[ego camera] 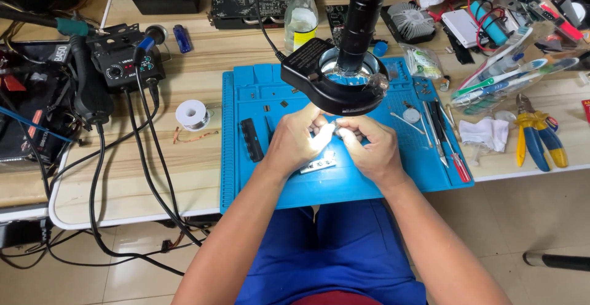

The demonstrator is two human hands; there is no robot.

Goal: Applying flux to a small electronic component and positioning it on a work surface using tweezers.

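Observation:
My left hand (pixel 295 140) and my right hand (pixel 369 145) meet under the black microscope with its ring light (pixel 335 80), over a blue work mat (pixel 246 170). Both hands pinch a small bright part (pixel 329 130) between their fingertips; the glare hides what it is. A small silver circuit strip (pixel 319 163) lies on the mat just below the hands. A black oblong piece (pixel 251 139) lies on the mat to the left of my left hand.
A solder spool (pixel 192 114) and a soldering station (pixel 126 65) with cables sit to the left. Tweezers and screwdrivers (pixel 445 139), yellow-blue pliers (pixel 534 136) and a white cloth (pixel 485 133) lie to the right. A glass bottle (pixel 301 16) stands behind.

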